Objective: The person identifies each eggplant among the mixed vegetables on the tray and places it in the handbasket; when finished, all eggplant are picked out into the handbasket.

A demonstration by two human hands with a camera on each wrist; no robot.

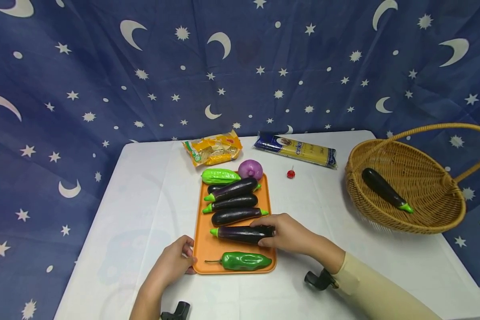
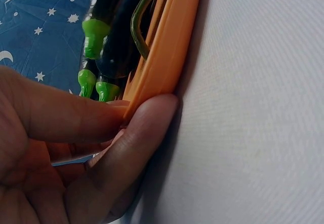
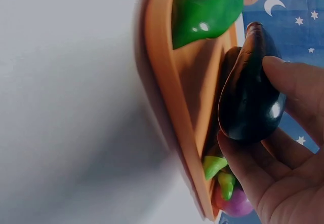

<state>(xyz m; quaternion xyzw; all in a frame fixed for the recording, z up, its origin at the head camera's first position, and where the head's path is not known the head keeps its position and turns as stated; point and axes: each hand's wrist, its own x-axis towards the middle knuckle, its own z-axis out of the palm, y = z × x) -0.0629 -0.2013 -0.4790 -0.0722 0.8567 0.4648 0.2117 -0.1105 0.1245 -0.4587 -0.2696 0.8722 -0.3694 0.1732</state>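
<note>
My right hand point(image 1: 286, 233) grips a dark purple eggplant point(image 1: 240, 234) round its blunt end, its green stem pointing left; the right wrist view shows thumb and fingers on either side of it. The eggplant is over an orange tray point(image 1: 202, 249). With thumb and fingers, my left hand point(image 1: 176, 262) pinches the tray's rim point(image 2: 157, 77) near its front left corner. Below the held eggplant lies a long green pepper point(image 1: 246, 261). Several more eggplants point(image 1: 240, 215) are stacked behind it, then a light green ridged vegetable point(image 1: 220, 176) and a purple onion point(image 1: 250, 170) at the far end.
A wicker basket point(image 1: 356, 204) with a tall handle stands at the right, one eggplant point(image 1: 386, 189) inside. Behind the tray lie a yellow food bag point(image 1: 214, 149) and a blue and yellow pasta packet point(image 1: 304, 151). A small red item point(image 1: 290, 174) sits on the white tablecloth.
</note>
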